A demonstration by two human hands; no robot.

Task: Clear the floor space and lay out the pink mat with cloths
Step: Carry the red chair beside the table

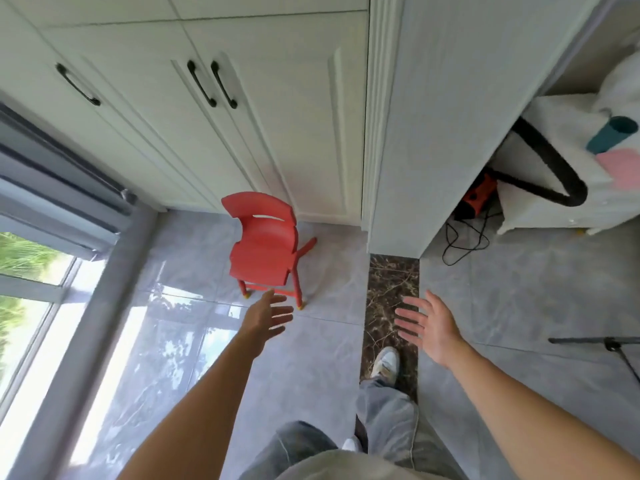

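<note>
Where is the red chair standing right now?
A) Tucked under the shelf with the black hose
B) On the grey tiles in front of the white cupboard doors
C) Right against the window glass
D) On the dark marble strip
B: the red chair has its feet on the grey tiles, with its back toward the white cupboard doors, to the left of the dark strip.

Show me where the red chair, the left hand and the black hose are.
red chair (263, 251), head view, on the seat.
left hand (268, 314), head view, on the middle of the hand.
black hose (549, 152), head view, on its upper stretch.
</note>
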